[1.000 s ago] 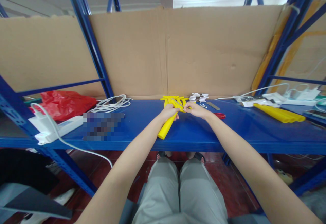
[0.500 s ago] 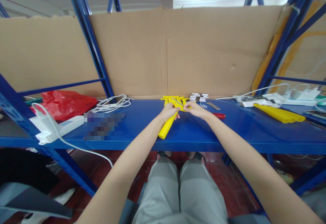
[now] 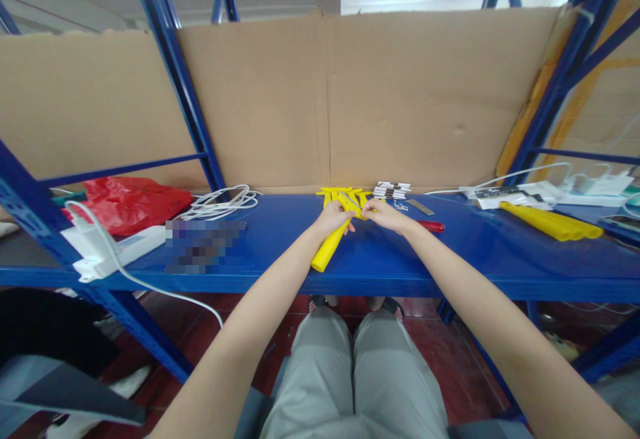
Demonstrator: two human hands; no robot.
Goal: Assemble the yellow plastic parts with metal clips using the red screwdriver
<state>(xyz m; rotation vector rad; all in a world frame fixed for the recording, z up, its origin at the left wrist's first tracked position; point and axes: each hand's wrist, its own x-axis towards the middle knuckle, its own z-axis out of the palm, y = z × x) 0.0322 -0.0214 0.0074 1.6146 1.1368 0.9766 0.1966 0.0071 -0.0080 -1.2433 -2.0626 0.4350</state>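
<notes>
My left hand [image 3: 332, 216] is closed around a long yellow tapered tube [image 3: 327, 252], whose wider end slants down toward the table's front edge. At its upper end a thin greyish strip or slot shows, too small to make out. Close beside it, my right hand [image 3: 378, 214] is closed in a pinch at the tube's far end; what lies between those fingertips is hidden. Behind both hands lie several smaller yellow pieces [image 3: 327, 192], partly covered by the tube. To their right is a stack of small white-and-dark pieces [image 3: 392, 190].
On the blue table [image 3: 280, 246], a flat grey metal strip [image 3: 421, 207] and a red tool [image 3: 432, 226] lie right of my hands. More yellow tubes [image 3: 555, 222] rest farther right. Leftward are a coiled white cable [image 3: 225, 202], a power strip [image 3: 135, 246] and a red bag [image 3: 130, 202]. Cardboard [image 3: 400, 99] stands behind.
Both hands keep their hold at nearly the same place on the yellow tube. The whole view has shifted very slightly.
</notes>
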